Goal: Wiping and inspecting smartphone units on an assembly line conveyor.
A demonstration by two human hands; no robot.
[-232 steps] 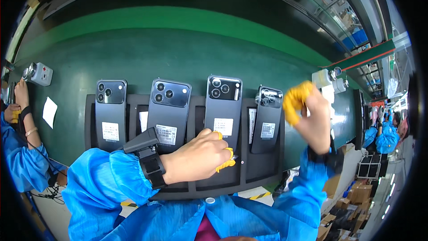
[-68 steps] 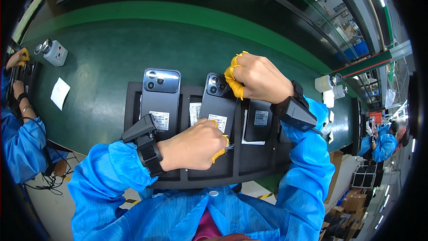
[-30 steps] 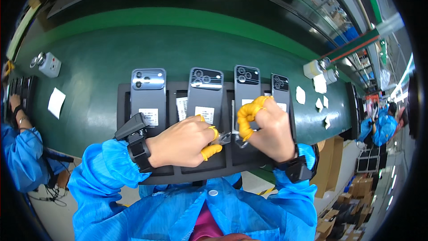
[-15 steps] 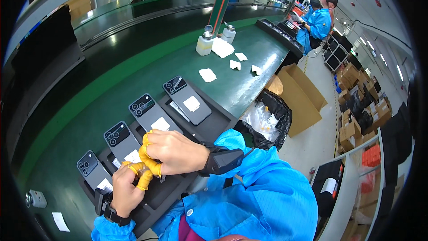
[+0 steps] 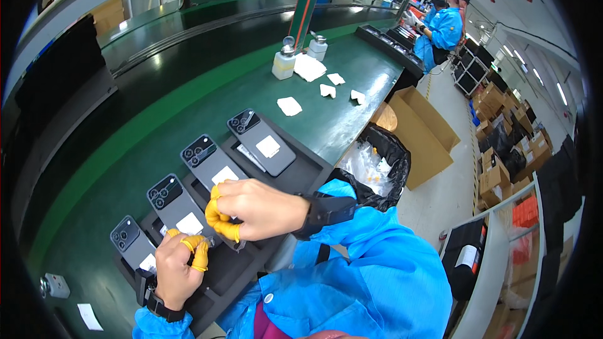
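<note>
My left hand [image 5: 178, 268] and my right hand [image 5: 260, 210], both with yellow finger cots, are held close together above a black foam tray [image 5: 308, 163]. The fingers of both are pinched. A small clear, film-like scrap [image 5: 215, 239] shows at the left fingertips, and another clear bit [image 5: 237, 245] hangs under the right fingers; what each hand grips is too small to make out. Beyond my hands lie several grey smartphones, back up with white labels: one phone [image 5: 130, 238] at the left, one [image 5: 173, 198], one [image 5: 204, 158], and one [image 5: 264, 144] at the right.
On the green bench [image 5: 188, 103] stand two dispenser bottles, one yellowish [image 5: 284, 66], beside white wipes [image 5: 309, 68]. A small bottle [image 5: 56, 285] and white slip [image 5: 90, 317] are at the left. A lined bin [image 5: 377, 172] and cardboard box [image 5: 421, 138] stand right; co-workers [image 5: 445, 28] farther off.
My hands were touching at the fingertips and have drawn apart. The right moved a little to the right, while the left stayed nearly in place with its fingers pinched.
</note>
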